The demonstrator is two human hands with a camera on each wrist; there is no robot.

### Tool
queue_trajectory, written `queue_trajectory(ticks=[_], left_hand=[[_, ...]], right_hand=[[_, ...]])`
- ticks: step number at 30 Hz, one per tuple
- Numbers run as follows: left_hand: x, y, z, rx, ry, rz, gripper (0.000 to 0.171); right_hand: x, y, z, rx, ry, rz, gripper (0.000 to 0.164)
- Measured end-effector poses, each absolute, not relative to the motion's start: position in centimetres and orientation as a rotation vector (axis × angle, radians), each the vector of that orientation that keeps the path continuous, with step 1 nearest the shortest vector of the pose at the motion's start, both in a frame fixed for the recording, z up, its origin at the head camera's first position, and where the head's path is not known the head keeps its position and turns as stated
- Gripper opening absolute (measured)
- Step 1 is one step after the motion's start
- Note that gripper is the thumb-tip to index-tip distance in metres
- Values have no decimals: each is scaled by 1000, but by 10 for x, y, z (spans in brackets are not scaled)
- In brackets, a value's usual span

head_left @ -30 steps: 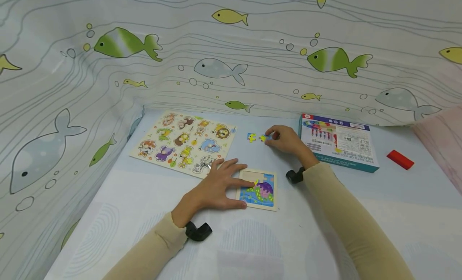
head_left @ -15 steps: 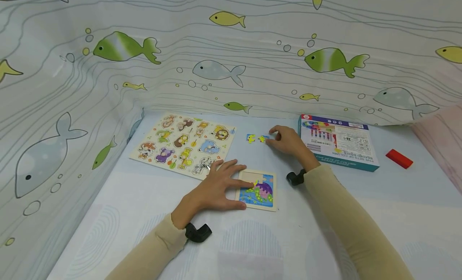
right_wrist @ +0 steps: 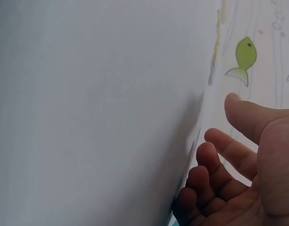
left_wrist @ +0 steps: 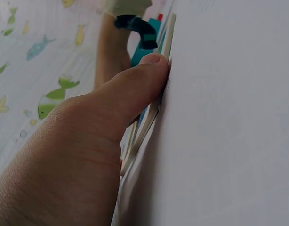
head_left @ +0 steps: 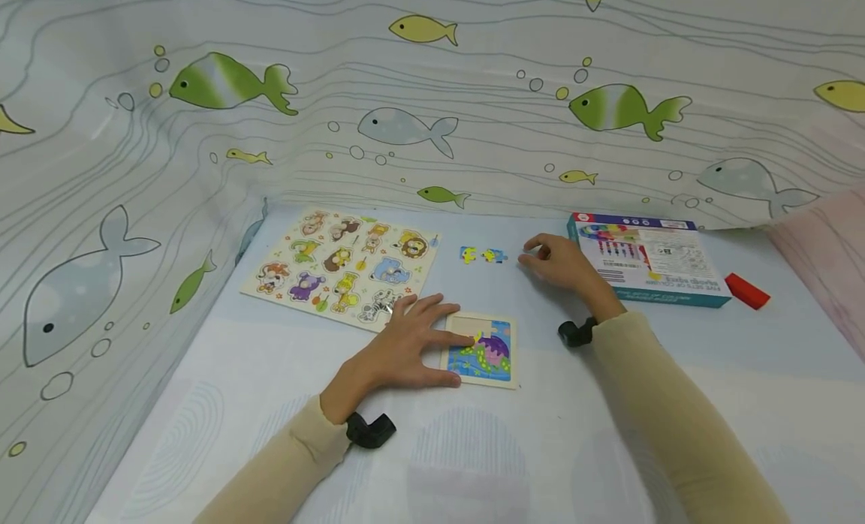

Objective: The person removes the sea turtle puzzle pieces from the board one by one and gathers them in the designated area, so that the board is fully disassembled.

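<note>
My left hand [head_left: 412, 351] rests with spread fingers on a small framed jigsaw puzzle [head_left: 496, 359], which shows a purple and green picture. The index fingertip lies on the picture, and the thumb [left_wrist: 151, 61] sits at the frame's near edge in the left wrist view. At the puzzle's upper left, bare wood shows. Beyond it, two loose blue-and-yellow jigsaw pieces, the left one [head_left: 468, 254] and the right one [head_left: 494, 256], lie side by side. Just right of them is my right hand [head_left: 557, 265], its fingers loosely bent with nothing between them, as the right wrist view also shows.
A flat toy box [head_left: 649, 261] lies beside the right hand, its corner close to a red block [head_left: 746, 291]. On the left is an animal puzzle board [head_left: 345, 269], partly under the left fingers in this view. A fish-printed cloth [head_left: 500, 164] stands behind the table.
My right hand has let go of the right jigsaw piece and moved right. The toy box has shifted right, nearer the red block. My left hand stays on the puzzle.
</note>
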State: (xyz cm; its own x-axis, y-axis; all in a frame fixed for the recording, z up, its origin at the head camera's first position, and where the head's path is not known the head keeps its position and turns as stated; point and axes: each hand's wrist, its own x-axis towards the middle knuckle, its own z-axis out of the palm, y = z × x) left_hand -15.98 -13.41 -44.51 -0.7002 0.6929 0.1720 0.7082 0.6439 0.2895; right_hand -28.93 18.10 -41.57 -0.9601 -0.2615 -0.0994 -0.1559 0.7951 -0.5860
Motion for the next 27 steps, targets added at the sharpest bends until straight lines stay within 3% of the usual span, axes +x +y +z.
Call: queue_trajectory(ticks=[13,20,27], left_hand=[[-161,-133,-445,-1187,-2799,-497,60],[-162,-133,-447,-1177,-2806,-458,61],[-162,-132,-448,-1180,-2808,-485,61]], right_hand=[[-267,189,-418,-438,2750,-1014,32],[-240,184,-417,-694,2550,-1109,24],[-221,169,-417,-857,2436,-1030,26]])
